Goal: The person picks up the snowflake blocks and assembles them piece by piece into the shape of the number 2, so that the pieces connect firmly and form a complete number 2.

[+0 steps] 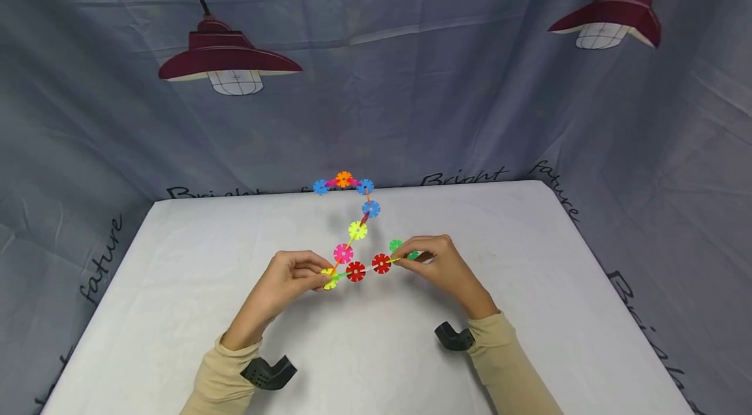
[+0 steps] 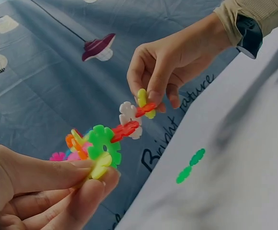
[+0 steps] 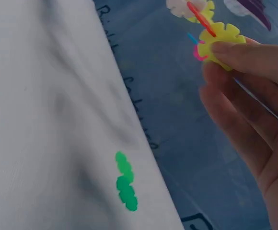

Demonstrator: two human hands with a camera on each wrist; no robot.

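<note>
A chain of notched plastic snowflake discs (image 1: 355, 272) is held up over the table, its pieces slotted edge to edge. My left hand (image 1: 290, 278) pinches a yellow disc (image 2: 101, 166) in the chain between thumb and fingers; a green disc (image 2: 104, 143) is joined to it. At one end, my right hand (image 1: 436, 261) pinches another yellow disc (image 3: 221, 42), which is slotted to a red one. Between the hands run red and white discs. From the left hand the rest bends away through pink, yellow, blue and orange discs.
Two joined green discs (image 3: 126, 193) lie on the white table (image 1: 194, 310), partly behind the right hand in the head view. A grey-blue curtain (image 1: 376, 95) printed with lamps and lettering hangs around the table. Each wrist has a dark camera mount (image 1: 269, 373).
</note>
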